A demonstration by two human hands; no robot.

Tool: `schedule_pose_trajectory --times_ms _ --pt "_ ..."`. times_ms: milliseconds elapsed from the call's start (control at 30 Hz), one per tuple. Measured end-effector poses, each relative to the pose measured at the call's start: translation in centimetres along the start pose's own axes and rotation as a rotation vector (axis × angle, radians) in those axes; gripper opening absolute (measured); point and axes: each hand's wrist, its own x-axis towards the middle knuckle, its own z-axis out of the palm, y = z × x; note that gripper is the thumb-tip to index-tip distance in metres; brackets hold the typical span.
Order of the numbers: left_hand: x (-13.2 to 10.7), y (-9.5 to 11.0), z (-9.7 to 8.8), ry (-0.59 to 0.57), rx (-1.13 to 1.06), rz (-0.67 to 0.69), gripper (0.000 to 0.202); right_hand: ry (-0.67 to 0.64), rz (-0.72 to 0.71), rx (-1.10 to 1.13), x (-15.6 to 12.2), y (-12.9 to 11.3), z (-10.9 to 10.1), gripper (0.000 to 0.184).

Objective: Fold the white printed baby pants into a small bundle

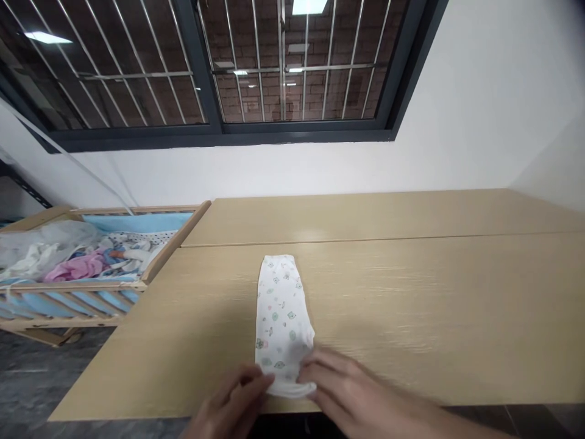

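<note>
A small white garment (281, 311) with a pale green print lies folded into a long narrow strip on the wooden table (411, 292), running away from me. My left hand (235, 405) pinches its near left corner at the table's front edge. On the near right corner my right hand (347, 393) grips the cloth, fingers curled on the hem. Both hands meet at the garment's near end.
A wooden baby crib (150, 262) with blue lining stands left of the table, heaped with pink, white and patterned clothes (77, 259). A white wall and a barred window (219, 67) are behind. Dark floor (31, 378) shows at the lower left.
</note>
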Motion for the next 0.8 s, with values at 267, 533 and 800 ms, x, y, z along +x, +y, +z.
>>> schedule_pose_trajectory --times_ms 267,533,800 --pt "9.9 -3.5 -3.3 0.115 -0.101 -0.321 0.021 0.186 0.261 0.400 7.8 4.4 -6.0 0.034" --pt "19.0 -11.9 -1.5 -0.043 -0.088 -0.431 0.029 0.316 0.267 0.478 15.7 13.6 -7.4 0.030" --pt "21.0 -16.6 4.3 -0.095 0.097 -0.540 0.017 0.342 0.421 0.210 19.2 18.7 -4.8 0.016"
